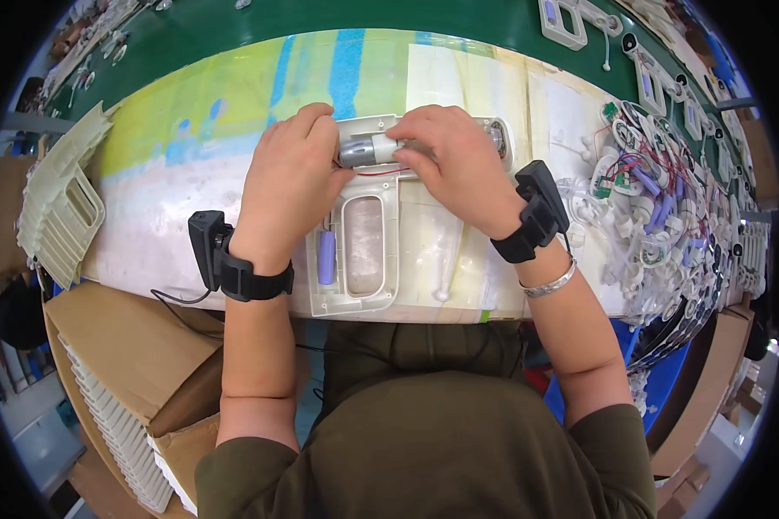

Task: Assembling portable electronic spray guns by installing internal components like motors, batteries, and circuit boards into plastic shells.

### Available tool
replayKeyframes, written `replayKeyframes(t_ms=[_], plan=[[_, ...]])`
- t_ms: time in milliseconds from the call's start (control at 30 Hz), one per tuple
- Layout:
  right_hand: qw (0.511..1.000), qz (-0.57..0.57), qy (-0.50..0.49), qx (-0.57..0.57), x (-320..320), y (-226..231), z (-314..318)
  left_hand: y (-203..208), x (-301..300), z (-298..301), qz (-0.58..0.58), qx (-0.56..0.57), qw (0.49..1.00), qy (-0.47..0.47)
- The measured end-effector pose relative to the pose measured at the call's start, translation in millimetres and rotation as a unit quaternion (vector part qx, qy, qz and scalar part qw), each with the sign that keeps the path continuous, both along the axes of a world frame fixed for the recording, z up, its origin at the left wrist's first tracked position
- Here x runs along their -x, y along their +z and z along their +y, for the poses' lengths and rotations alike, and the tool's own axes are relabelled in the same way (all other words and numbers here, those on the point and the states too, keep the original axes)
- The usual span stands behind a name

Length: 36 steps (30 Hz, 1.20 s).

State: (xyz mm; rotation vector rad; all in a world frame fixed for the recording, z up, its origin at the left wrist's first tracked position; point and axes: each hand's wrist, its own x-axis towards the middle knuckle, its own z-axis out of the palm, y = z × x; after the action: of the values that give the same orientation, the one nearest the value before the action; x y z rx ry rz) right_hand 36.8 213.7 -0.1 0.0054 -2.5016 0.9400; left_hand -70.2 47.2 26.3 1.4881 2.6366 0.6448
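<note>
A white plastic housing half (389, 251) with a looped handle lies in front of me on the table. In its upper part sits a silver cylindrical motor (357, 153) with a white collar. My right hand (459, 156) pinches the motor's white end between thumb and fingers. My left hand (292, 173) is curled round the left end of the housing beside the motor; its fingertips are partly hidden. A red wire (383, 173) runs just below the motor. A purple cylindrical battery (326, 257) rests in the handle's left side. At the housing's right end is a clear round part (497, 138).
On the right is a heap of small wired assemblies (658, 199) with purple batteries and green boards. Stacked white housings (65, 208) stand at the left, above an open cardboard box (130, 346). Beyond the table runs a green belt (476, 22) carrying housings (564, 22).
</note>
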Motion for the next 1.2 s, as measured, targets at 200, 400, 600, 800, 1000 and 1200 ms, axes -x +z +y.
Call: replayKeyframes(t_ms=[200,400,600,800,1000,1200], plan=[[0.999,0.033,-0.031,-0.014,-16.5,6.2,-6.8,5.0,-9.2,-2.4,0.054,-0.012,0.998,-0.036],[0.991,0.027,-0.02,-0.133,-26.3,-9.2,-3.7,3.0,-2.8,19.7,0.04,0.041,0.995,-0.08],[0.984,0.041,-0.015,-0.172,-22.1,-10.1,-2.9,9.4,0.8,32.9,0.084,0.068,0.99,-0.093],[0.986,0.104,-0.028,-0.124,-30.0,-11.4,-4.1,22.5,-4.2,48.0,0.09,0.187,0.97,-0.123],[0.977,0.195,-0.05,-0.07,-40.9,-1.3,2.5,53.1,56.5,116.3,0.248,0.121,0.942,-0.192],[0.992,0.122,0.0,-0.012,-37.8,-9.4,6.0,46.1,179.3,250.9,0.264,0.12,0.937,-0.196]])
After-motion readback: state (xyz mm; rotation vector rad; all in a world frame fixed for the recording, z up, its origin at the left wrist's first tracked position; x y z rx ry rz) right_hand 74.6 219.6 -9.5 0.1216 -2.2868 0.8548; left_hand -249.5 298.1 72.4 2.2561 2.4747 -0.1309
